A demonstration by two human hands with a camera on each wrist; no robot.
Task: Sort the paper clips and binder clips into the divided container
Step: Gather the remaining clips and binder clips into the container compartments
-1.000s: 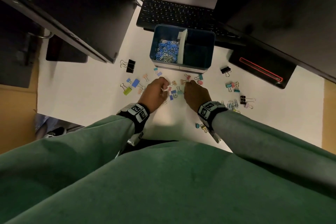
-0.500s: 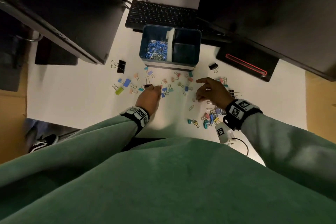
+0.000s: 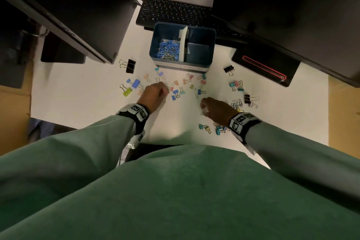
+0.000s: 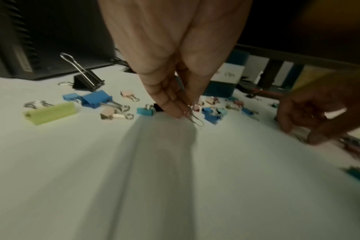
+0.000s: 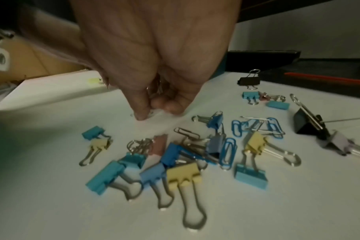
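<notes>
A blue divided container (image 3: 201, 57) stands at the back of the white desk; its left compartment holds a pile of paper clips (image 3: 168, 49), the right one looks bare. Coloured binder clips (image 3: 176, 93) and paper clips lie scattered in front of it. My left hand (image 3: 153, 94) (image 4: 183, 112) pinches a silver paper clip (image 4: 196, 121) just above the desk. My right hand (image 3: 213, 110) (image 5: 152, 110) is curled on silver paper clips (image 5: 157, 87), fingertips down at the desk, beside a heap of binder clips (image 5: 183, 162) and blue paper clips (image 5: 236, 126).
A black keyboard (image 3: 171, 12) lies behind the container. Dark monitors overhang both sides, with a monitor base (image 3: 263, 66) at the right. A large black binder clip (image 3: 129, 65) sits at the left, another (image 3: 228, 69) at the right. The desk's near edge is at my lap.
My right hand pulled back from the middle toward the heap at the right and curled down onto clips there. The left hand stayed near the centre, keeping its pinch.
</notes>
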